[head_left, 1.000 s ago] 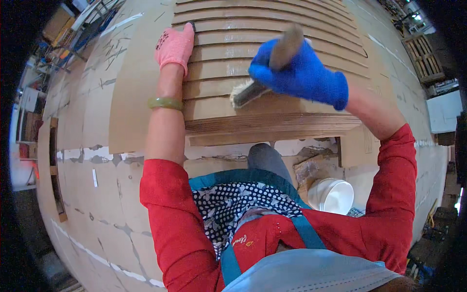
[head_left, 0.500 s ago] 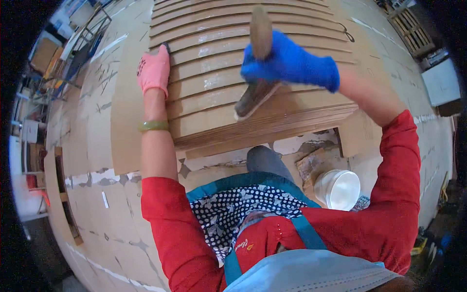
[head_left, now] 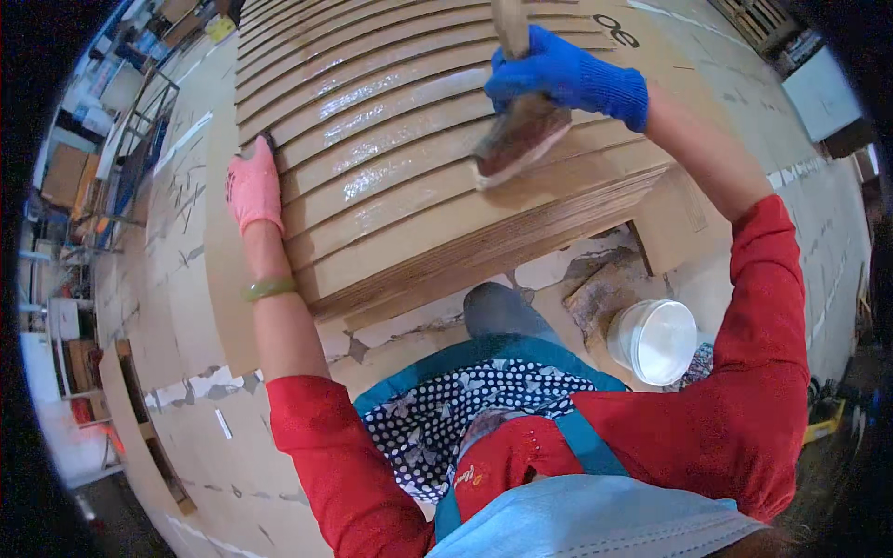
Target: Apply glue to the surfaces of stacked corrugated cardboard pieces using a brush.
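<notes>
My left hand (head_left: 252,186), in a pink glove with dark fingertips, grips the left edge of the overlapping brown cardboard sheets (head_left: 372,223). They lie fanned on a thick stack, each edge showing as a narrow strip. Wet, shiny patches run down the strips in the middle. In a blue glove, my right hand (head_left: 567,79) is closed round the wooden handle of a wide brush (head_left: 526,139). The brush is tilted, its pale bristle tips low over the near right strips; motion blur hides whether they touch.
A white bucket (head_left: 642,335) with whitish contents stands on the floor near my right side, beside a crumpled brown piece (head_left: 595,302). Flat cardboard (head_left: 177,335) covers much of the floor. Metal racks (head_left: 139,121) stand far left, with a wooden pallet (head_left: 753,23) far right.
The brush in my right hand has swung slightly right and upward in view. My left hand is lower and further left in the picture, as the whole view has shifted and turned.
</notes>
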### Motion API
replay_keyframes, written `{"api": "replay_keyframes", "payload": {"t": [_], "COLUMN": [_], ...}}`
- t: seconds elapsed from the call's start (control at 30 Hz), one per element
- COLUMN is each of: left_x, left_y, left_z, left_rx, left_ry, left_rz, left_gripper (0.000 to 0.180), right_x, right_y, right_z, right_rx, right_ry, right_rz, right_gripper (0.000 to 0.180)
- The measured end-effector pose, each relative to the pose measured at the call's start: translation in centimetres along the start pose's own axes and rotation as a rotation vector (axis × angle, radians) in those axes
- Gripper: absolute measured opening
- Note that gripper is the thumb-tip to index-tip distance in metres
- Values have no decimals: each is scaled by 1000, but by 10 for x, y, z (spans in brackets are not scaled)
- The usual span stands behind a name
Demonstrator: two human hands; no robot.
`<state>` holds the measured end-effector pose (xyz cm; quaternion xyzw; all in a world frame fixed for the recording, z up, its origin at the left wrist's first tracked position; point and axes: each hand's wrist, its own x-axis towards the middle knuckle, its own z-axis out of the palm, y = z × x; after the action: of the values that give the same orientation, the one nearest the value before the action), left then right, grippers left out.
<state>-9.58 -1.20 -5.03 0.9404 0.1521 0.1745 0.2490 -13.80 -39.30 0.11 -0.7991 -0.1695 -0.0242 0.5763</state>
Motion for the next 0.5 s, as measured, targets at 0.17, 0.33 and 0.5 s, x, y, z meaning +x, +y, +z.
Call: {"api": "replay_keyframes", "payload": {"t": [0.17, 0.33, 0.5], "left_x": [-2, 3, 8], "left_y": [12, 8, 1], "left_z": [5, 8, 9], "left_rx": [15, -19, -1], "left_ry": [22, 27, 44], "left_rz": [28, 67, 90], "left_gripper": [76, 75, 74], "right_x": [-3, 40, 46], "right_y": [-51, -39, -25], "right_z": [-45, -69, -65], "right_rx": [-33, 51, -35], "right_ry": [177, 433, 487], "right_rz": [-87, -247, -91], "right_gripper": [11, 13, 12]}}
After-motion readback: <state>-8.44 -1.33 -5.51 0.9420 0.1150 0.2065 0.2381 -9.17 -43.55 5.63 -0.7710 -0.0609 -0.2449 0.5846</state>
